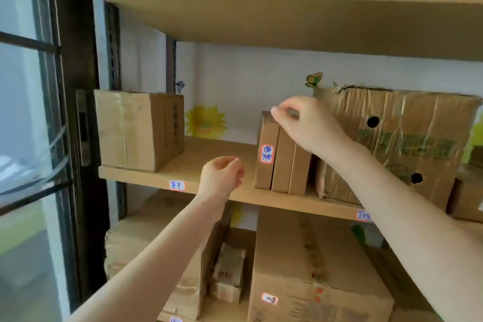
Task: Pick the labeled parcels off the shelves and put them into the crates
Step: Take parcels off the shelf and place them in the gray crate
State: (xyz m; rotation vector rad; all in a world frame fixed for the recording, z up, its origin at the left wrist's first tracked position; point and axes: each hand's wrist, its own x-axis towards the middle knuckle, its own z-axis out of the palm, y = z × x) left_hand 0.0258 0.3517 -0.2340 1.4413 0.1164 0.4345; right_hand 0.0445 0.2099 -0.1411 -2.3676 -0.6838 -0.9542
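Three thin brown parcels stand upright side by side on the middle shelf (146, 175). The leftmost one, the labeled parcel (266, 138), carries a white sticker with blue writing on its spine. My right hand (303, 125) reaches over the tops of these parcels, fingers curled and slightly apart, with thumb and fingertips at the labeled parcel's top edge. The parcel still stands on the shelf. My left hand (222, 175) hovers in front of the shelf edge, left of the thin parcels, loosely curled and holding nothing.
A square carton (136, 131) sits at the shelf's left end, and a large taped carton with round holes (402, 144) stands right of the thin parcels. The lower shelf holds a labeled long carton (308, 269) and smaller boxes. A dark window frame (70, 112) stands at left.
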